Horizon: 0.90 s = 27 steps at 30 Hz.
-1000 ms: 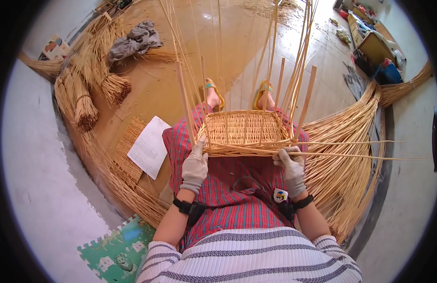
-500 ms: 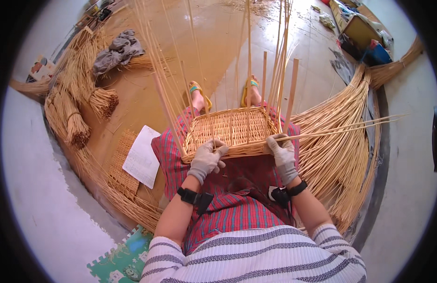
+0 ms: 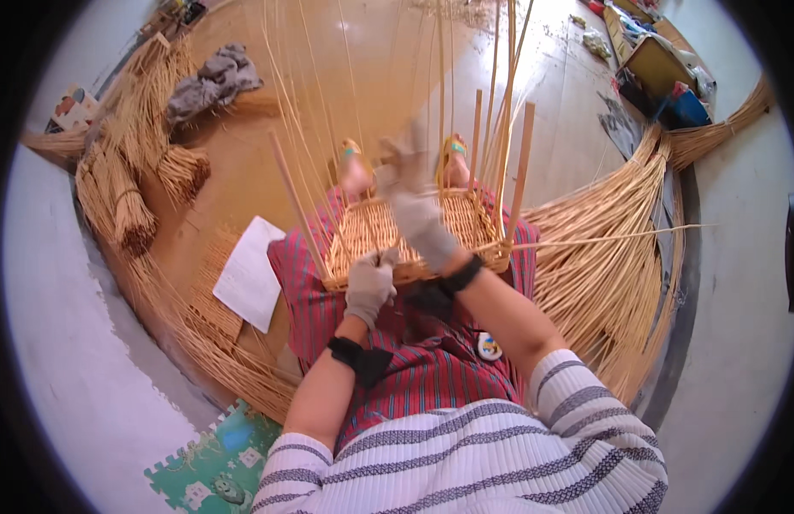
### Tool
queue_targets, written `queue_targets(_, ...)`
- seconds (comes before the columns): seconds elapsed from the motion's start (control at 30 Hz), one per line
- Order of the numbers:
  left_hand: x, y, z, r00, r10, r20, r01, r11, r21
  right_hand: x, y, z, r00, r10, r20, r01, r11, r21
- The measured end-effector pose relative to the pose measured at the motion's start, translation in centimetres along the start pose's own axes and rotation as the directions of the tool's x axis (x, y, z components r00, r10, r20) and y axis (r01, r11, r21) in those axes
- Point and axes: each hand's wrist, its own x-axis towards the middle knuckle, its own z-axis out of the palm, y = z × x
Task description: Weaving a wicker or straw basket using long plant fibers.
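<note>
Left hand (image 3: 369, 287), gloved, grip pressed together on the near rim of the basket (image 3: 414, 231), pinching a strand there. Right hand (image 3: 414, 201), also gloved, is raised over the basket and blurred; grip state cannot tell, maybe around a thin strand.

Basket sits on the lap, on the striped red skirt (image 3: 345, 343), near edge toward the body. Half-woven: flat woven base and low wall, upright stakes (image 3: 523, 163) and thin loose strands standing up from its rim.

Handling, as a judgement: light, woven part fairly stiff, loose strands springy and bend easily, could kink or snap if folded sharp. Best hold looks like the woven rim or a stake near its base, not the free tips.

Feet in sandals (image 3: 354, 167) beyond the basket on the wooden floor (image 3: 242, 184). White sheet (image 3: 251, 274) on the floor left of the lap. Bundles of reed (image 3: 131, 197) farther left, grey cloth (image 3: 212, 81) behind them. Big fan of loose reed (image 3: 611, 257) on the right. Green foam mat (image 3: 217, 463) at lower left. Boxes (image 3: 654, 64) top right.
</note>
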Motion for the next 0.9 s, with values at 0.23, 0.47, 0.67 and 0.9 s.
queue_targets(0.23, -0.2, 0.7, 0.2, 1.0, 0.003, 0.013, -0.003, 0.998, -0.065, -6.8, -3.0, -9.9, 0.981, -0.017, -0.195, 0.023, 0.999, 0.029)
queue_targets(0.47, 0.1, 1.2, 1.3, 0.994, -0.068, -0.081, 0.063, 0.996, -0.058, -14.3, 0.1, -11.2, 0.903, 0.006, -0.429, 0.033, 0.996, 0.085)
queue_targets(0.67, -0.3, 2.2, 0.9, 0.991, -0.079, -0.106, 0.076, 0.997, -0.026, -13.9, -3.7, -10.2, 0.947, 0.043, -0.319, -0.042, 0.999, 0.012)
queue_targets(0.9, -2.4, 5.4, 3.3, 0.751, 0.653, -0.097, -0.659, 0.749, -0.064, -14.5, -5.9, -19.5, 0.758, 0.377, -0.532, -0.087, 0.867, 0.491)
